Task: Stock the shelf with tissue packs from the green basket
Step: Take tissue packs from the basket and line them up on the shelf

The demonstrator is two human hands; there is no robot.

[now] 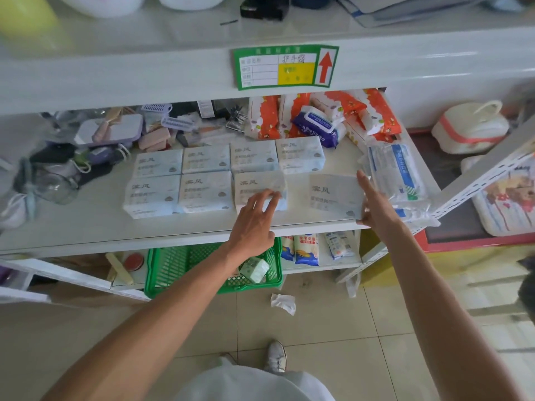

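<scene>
**Both hands on front-row packs, basket nearly empty**

Head view: the shelf ran across mid-frame. Pale blue tissue packs sat on it in two rows. Back row held four packs side by side, edges touching. Front row had two packs at left, touching each other, then a third pack just right of them.

Left hand was at frame centre, fingers spread, fingertips resting on the front face of the third pack; thumb below the shelf edge, not pinching anything.

Fourth pack sat right of centre, apart from the third, tilted, its near corner at the shelf edge. Right hand was against its right side, fingers extended and together, palm flat on the pack; whether the thumb gripped underneath, I couldn't tell.

Clear bags with blue print lay just right of that hand. Orange-and-white packs and a dark blue wipes pack were behind the rows.

Green basket stood on the floor, lower centre, partly under the shelf. One pale green pack was inside at its right end. A crumpled tissue lay on the tiles just right of the basket.
</scene>
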